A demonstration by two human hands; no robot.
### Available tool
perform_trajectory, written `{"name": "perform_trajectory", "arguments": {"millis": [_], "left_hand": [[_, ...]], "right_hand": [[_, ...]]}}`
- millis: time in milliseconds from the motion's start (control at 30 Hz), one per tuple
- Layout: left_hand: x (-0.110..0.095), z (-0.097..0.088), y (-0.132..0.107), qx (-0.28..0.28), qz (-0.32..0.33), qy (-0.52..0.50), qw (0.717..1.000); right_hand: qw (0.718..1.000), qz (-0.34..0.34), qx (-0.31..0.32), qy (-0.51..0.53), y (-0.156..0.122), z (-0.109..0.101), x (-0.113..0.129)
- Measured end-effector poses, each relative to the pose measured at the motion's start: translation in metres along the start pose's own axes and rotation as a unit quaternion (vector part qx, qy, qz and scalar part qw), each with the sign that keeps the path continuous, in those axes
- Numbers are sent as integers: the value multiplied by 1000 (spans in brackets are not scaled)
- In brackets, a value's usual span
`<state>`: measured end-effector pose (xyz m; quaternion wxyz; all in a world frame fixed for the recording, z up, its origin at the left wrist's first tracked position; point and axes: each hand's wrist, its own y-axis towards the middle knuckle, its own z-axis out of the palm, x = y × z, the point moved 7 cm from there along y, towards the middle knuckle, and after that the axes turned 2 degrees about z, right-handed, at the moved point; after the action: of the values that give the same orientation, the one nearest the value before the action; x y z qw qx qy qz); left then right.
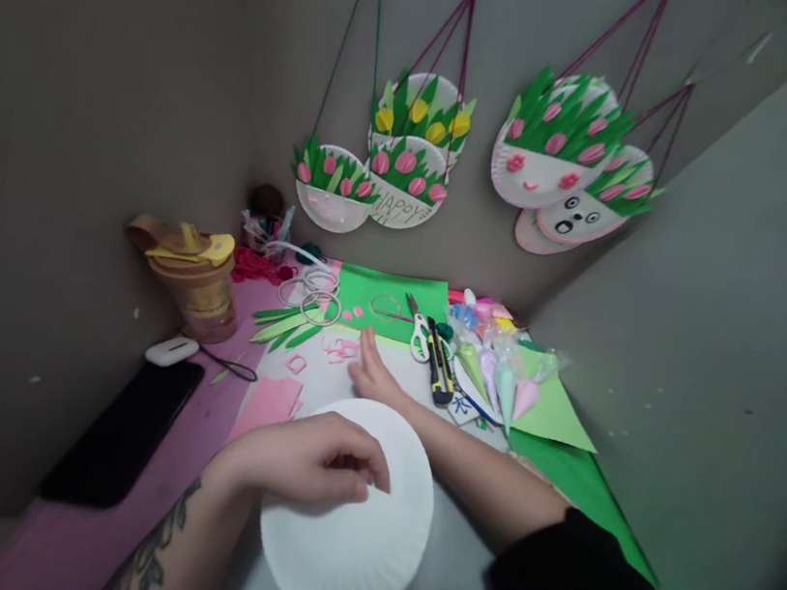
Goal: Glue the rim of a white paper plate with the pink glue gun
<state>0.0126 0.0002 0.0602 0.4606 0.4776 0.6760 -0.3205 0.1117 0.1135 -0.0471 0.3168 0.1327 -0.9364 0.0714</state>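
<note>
Dull grey walls close in the counter point(189, 434): a left wall point(82, 115), a back wall point(464, 237) behind its far edge, a paler right wall point(719, 321). The light is dim.

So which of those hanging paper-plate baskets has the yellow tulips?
The upper basket in the left cluster, partly behind the basket lettered HAPPY. Its paper tulips are yellow; those showing on the other baskets are pink.

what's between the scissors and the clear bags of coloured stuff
Mainly the black-and-yellow cutter, beside the scissors, with a dark-green bundle near its far end, before the clear bags; the head view shows it.
</note>
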Motion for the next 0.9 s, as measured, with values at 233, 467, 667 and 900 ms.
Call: {"name": "perform_trajectory", "arguments": {"millis": [233, 467, 667, 900], "left_hand": [[-2, 3, -1, 5, -3, 15, 1000], [-7, -4, -7, 5, 10, -6, 1000], [-6, -5, -7, 4, 7, -12, 1000], [-5, 3, -2, 25, 5, -10, 1000]], "right_hand": [[991, 95, 62, -72, -55, -20, -35], [991, 64, 60, -101, -22, 17, 2], [992, 98, -82, -4, -3, -18, -12], [998, 62, -17, 9, -10, 4, -22]]}}
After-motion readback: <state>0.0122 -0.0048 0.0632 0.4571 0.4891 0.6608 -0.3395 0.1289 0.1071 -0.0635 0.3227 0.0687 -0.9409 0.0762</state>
